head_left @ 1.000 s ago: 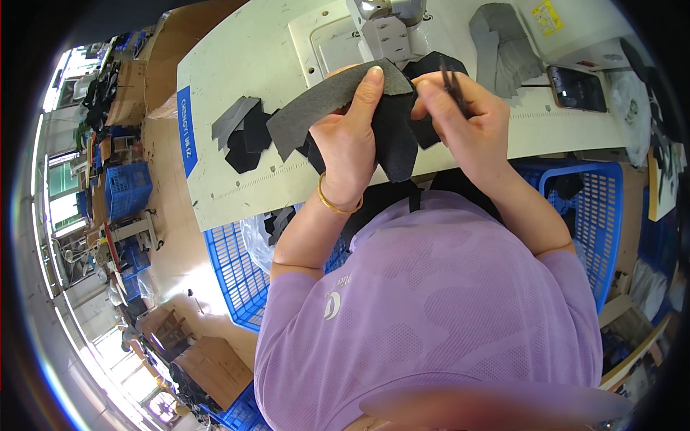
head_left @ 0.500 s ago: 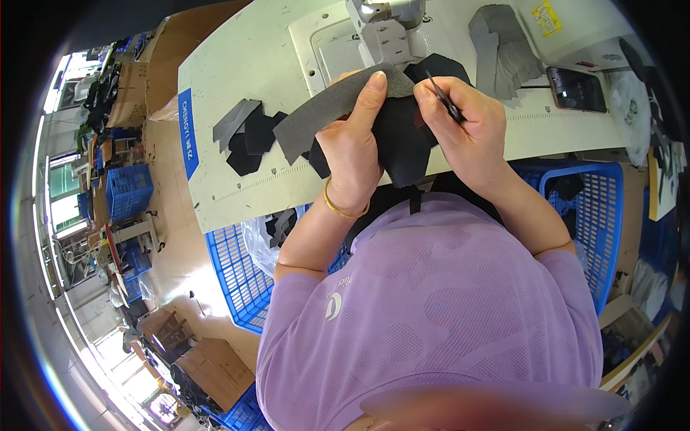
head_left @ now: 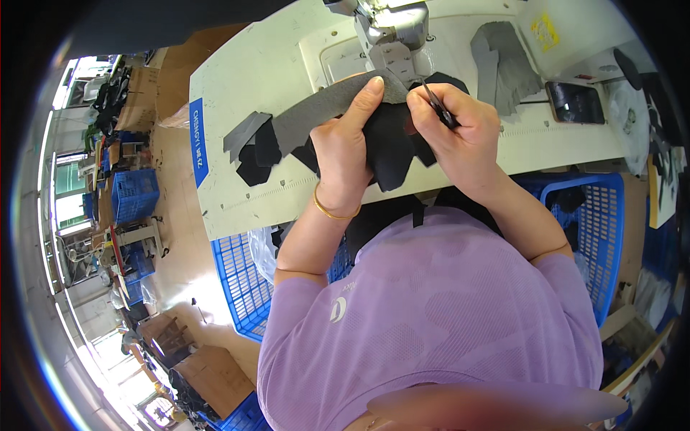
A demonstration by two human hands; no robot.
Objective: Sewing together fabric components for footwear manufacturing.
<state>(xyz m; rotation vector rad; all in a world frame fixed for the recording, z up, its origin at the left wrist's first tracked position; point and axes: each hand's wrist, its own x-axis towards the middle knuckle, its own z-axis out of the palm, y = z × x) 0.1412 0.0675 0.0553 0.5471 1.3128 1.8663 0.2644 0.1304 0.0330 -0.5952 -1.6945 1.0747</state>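
My left hand (head_left: pixel 343 149) is closed on a curved grey fabric strip (head_left: pixel 309 115), its thumb pressed on top near the upper edge. Joined to or lying against that strip is a black fabric piece (head_left: pixel 392 147), which hangs down between my hands; which of the two it is, I cannot tell. My right hand (head_left: pixel 468 140) pinches the strip's right end between thumb and finger. That same hand also keeps a small dark pointed tool (head_left: pixel 440 111), like thread snips, its tip pointing up and away. A bit of dark red shows beside the right fingertips.
Behind my hands stands a sewing machine (head_left: pixel 395 54) on a pale table (head_left: pixel 251 208). Loose grey and black pieces (head_left: pixel 255 154) lie left; a grey stack (head_left: pixel 499 65) and a phone (head_left: pixel 575 103) lie right. Blue baskets (head_left: pixel 241 287) flank my body below the table edge.
The view has tilted slightly, so the table and machine sit lower. My hands keep their grip on the fabric, and the black piece's hanging edge has shifted a little.
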